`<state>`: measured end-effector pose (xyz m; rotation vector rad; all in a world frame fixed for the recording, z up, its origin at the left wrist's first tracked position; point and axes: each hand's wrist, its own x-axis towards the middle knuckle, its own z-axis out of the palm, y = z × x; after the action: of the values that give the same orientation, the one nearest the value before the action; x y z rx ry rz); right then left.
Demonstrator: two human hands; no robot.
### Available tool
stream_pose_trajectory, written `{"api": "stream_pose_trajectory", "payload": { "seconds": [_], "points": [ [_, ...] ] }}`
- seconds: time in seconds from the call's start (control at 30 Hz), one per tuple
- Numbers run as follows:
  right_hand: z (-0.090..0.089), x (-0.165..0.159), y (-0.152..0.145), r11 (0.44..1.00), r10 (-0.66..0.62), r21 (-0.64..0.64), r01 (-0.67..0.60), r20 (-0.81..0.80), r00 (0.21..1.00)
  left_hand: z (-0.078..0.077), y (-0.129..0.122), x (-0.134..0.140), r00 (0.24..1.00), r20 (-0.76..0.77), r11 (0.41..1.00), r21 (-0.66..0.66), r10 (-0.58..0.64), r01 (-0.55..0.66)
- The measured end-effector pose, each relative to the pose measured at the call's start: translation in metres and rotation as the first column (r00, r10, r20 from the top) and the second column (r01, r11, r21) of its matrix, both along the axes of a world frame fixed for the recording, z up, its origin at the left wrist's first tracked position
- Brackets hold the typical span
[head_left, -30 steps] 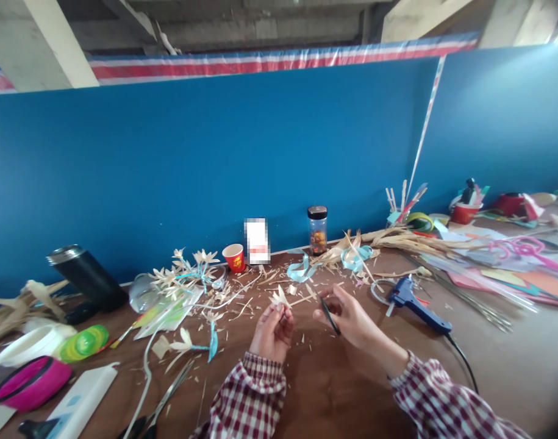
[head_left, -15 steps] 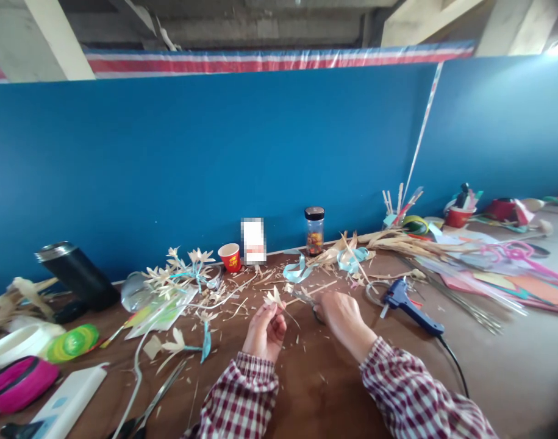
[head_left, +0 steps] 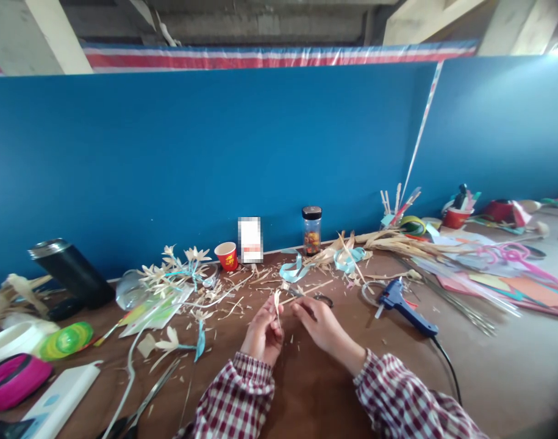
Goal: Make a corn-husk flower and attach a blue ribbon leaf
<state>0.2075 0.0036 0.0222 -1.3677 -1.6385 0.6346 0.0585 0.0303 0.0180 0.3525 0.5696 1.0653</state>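
My left hand [head_left: 264,332] is closed in a pinch on a small pale husk flower [head_left: 277,300], its petals pointing up above the fingertips. A thin strand hangs below it. My right hand [head_left: 322,323] is just to the right, palm down, fingers loosely stretched toward the flower with a small gap between the hands. I see nothing in its fingers, though their undersides are hidden. Behind it on the table lies a pair of small scissors [head_left: 325,300], partly covered by the hand.
Husk scraps litter the brown table [head_left: 315,396]. Left are finished husk flowers [head_left: 196,259], larger scissors [head_left: 157,387] and a black thermos [head_left: 75,274]. A red paper cup [head_left: 227,257] and a jar [head_left: 311,235] stand at the back. A blue glue gun [head_left: 409,310] lies right, its cord trailing.
My right hand has let go of the small scissors, which now lie on the table, and has moved left toward the flower. In my left hand the flower has turned and looks narrower.
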Motion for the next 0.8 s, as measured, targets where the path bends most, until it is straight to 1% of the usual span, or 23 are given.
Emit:
{"api": "stream_pose_trajectory", "payload": {
  "seconds": [0.03, 0.07, 0.13, 0.23, 0.3, 0.4, 0.47, 0.57, 0.67, 0.8],
  "points": [
    [-0.0014, -0.0045, 0.0003, 0.997, 0.074, -0.018, -0.077, -0.135, 0.988, 0.0002, -0.0017, 0.0012, 0.999, 0.012, 0.999, 0.004, -0.037, 0.037],
    [-0.0024, -0.0080, 0.0006, 0.989, 0.133, -0.030, -0.145, -0.253, 0.958, 0.0003, -0.0033, 0.0023, 0.998, 0.021, 0.998, 0.004, -0.067, 0.067],
    [-0.0029, -0.0112, 0.0010, 0.969, 0.194, -0.053, -0.240, -0.436, 0.879, 0.0002, -0.0059, 0.0040, 0.995, 0.027, 0.995, -0.010, -0.101, 0.101],
    [-0.0009, -0.0095, 0.0001, 0.938, 0.208, -0.087, -0.335, -0.631, 0.747, -0.0011, -0.0074, 0.0050, 0.991, 0.030, 0.991, -0.035, -0.128, 0.129],
    [0.0009, -0.0074, -0.0012, 0.918, 0.200, -0.098, -0.385, -0.724, 0.661, -0.0019, -0.0073, 0.0051, 0.988, 0.035, 0.988, -0.043, -0.148, 0.149],
    [0.0027, -0.0058, -0.0034, 0.899, 0.153, -0.132, -0.418, -0.799, 0.581, -0.0014, -0.0077, 0.0056, 0.982, 0.047, 0.982, -0.024, -0.185, 0.186],
    [0.0029, -0.0055, -0.0046, 0.884, 0.133, -0.160, -0.438, -0.814, 0.566, 0.0000, -0.0088, 0.0064, 0.975, 0.048, 0.976, -0.003, -0.217, 0.218],
    [0.0025, -0.0050, -0.0055, 0.878, 0.136, -0.179, -0.444, -0.797, 0.589, 0.0014, -0.0105, 0.0079, 0.969, 0.026, 0.969, 0.021, -0.248, 0.247],
    [0.0013, -0.0041, -0.0053, 0.894, 0.141, -0.159, -0.419, -0.788, 0.600, 0.0003, -0.0107, 0.0093, 0.967, -0.025, 0.966, 0.052, -0.254, 0.255],
    [-0.0008, -0.0032, -0.0022, 0.914, 0.120, -0.148, -0.377, -0.791, 0.600, -0.0023, -0.0089, 0.0093, 0.964, -0.144, 0.966, 0.093, -0.226, 0.240]
  ]
}}
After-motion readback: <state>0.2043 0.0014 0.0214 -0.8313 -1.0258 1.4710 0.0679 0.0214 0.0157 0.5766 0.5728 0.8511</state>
